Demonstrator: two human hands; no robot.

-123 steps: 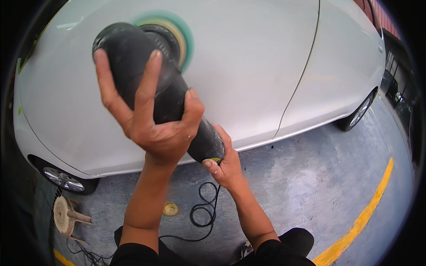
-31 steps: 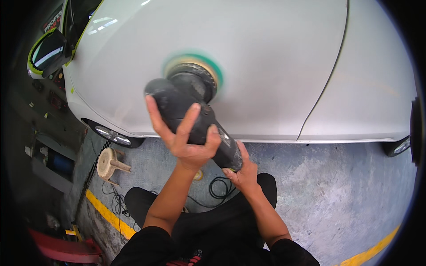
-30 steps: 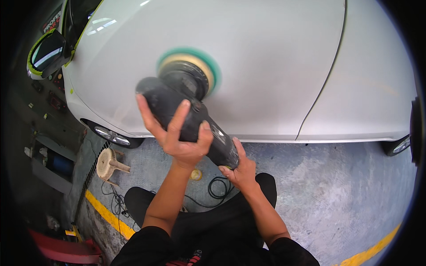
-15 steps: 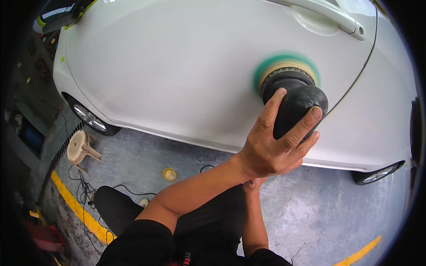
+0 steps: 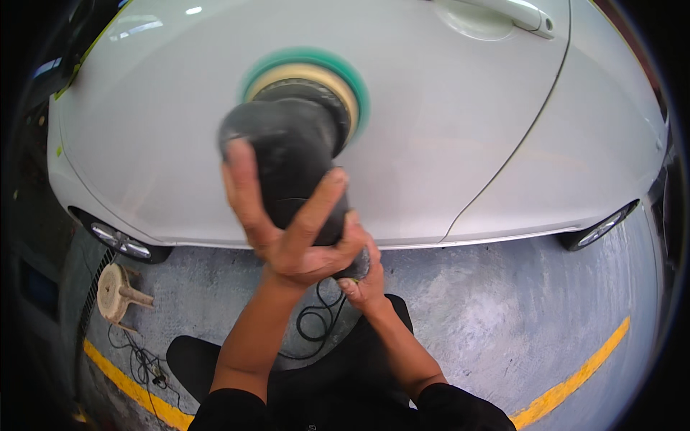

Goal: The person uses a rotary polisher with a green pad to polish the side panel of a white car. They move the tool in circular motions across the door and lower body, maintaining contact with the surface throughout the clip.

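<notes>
A person presses a black rotary polisher (image 5: 295, 165) against the side of a white car (image 5: 445, 108); its green-edged foam pad (image 5: 316, 72), blurred, lies flat on the front door panel, to the left of the door handle (image 5: 514, 13) and of the seam between the two doors. The left hand (image 5: 287, 223) wraps the polisher's thick body from below, fingers spread along the housing and curled around it; the right hand (image 5: 359, 276) closes on the tail end of the polisher, just beneath the left hand and partly hidden by it. A black power cord (image 5: 316, 327) coils on the grey concrete floor (image 5: 489, 294) directly below the polisher; a small round wooden stool (image 5: 118, 293) lies tipped on its side below the car's front wheel (image 5: 118, 241); a second tangle of cable (image 5: 144, 359) rests near the stool, beside a yellow painted line (image 5: 575, 377) that also shows on the floor below the car's rear wheel (image 5: 600, 228).
</notes>
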